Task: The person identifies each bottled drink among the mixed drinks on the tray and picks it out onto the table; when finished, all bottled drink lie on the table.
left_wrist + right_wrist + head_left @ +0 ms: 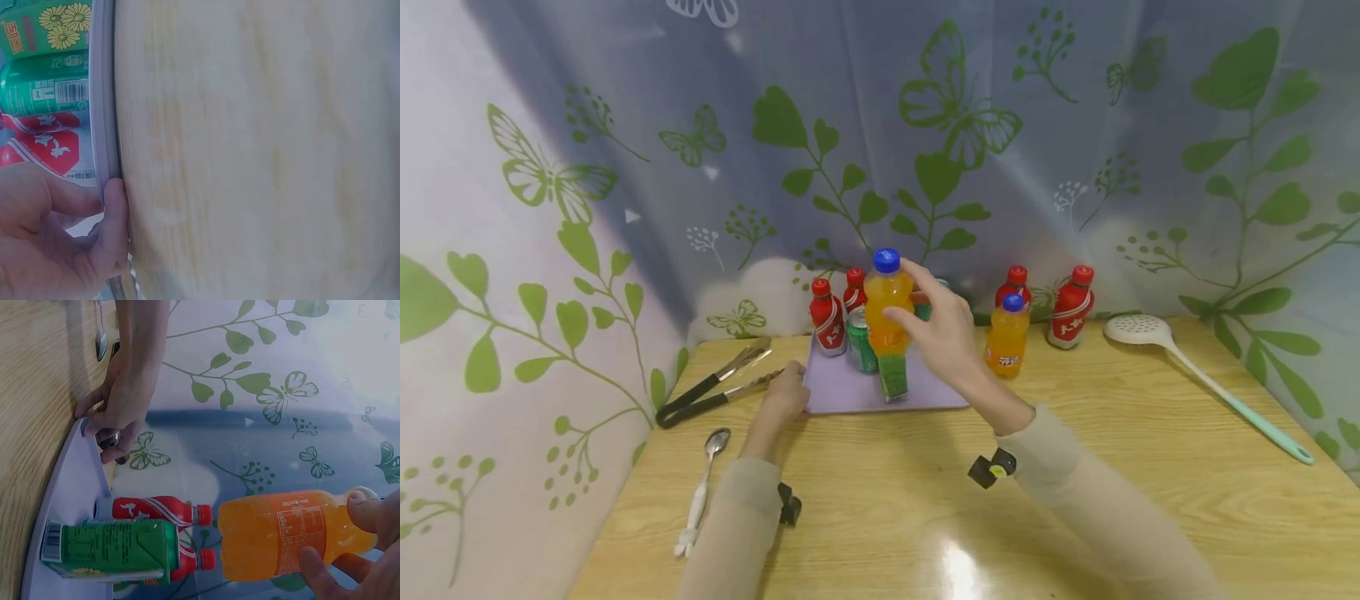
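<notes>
My right hand [947,329] grips an orange soda bottle [886,310] with a blue cap, holding it upright above the lilac tray [936,392]. At the tray's front left corner, my left hand [786,393] pinches the rim, thumb and finger on either side of it in the left wrist view. On the tray stand a green drink carton [115,550] with yellow flowers, a green can [47,87] and two red-labelled bottles [827,321] with red caps. Behind my right hand, part of the tray's load is hidden.
Right of the tray stand another orange soda bottle [1006,342] and two red-capped bottles [1071,308]. A skimmer [1195,375] lies at far right. Black-handled tongs [711,387] and a spoon [703,487] lie at left. A patterned curtain [865,125] hangs behind.
</notes>
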{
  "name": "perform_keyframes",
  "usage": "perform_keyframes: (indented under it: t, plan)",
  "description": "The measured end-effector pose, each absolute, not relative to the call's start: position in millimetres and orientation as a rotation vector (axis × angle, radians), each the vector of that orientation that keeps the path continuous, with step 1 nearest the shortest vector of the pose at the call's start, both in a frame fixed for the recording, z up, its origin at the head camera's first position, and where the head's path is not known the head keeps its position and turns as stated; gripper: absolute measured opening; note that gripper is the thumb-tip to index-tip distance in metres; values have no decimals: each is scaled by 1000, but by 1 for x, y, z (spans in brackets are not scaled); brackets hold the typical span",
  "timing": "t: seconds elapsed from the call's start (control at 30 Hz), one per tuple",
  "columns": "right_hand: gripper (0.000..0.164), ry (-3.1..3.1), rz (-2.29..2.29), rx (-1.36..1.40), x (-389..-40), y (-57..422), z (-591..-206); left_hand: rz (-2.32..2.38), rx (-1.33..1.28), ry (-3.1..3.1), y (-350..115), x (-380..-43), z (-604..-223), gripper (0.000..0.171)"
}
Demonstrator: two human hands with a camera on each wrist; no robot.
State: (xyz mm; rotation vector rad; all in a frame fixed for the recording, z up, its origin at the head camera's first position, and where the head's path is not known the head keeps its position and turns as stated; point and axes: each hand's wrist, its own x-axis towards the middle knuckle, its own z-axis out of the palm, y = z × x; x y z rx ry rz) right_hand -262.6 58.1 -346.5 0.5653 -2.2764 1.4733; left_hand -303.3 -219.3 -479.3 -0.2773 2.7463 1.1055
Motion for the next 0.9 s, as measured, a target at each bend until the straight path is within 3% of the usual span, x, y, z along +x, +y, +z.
perform_keyframes:
  t: [0.9]
  plan:
    - [66,-2324,1438,400,-271,187,-385,1164,-287,2737,-220,-303,-479,51]
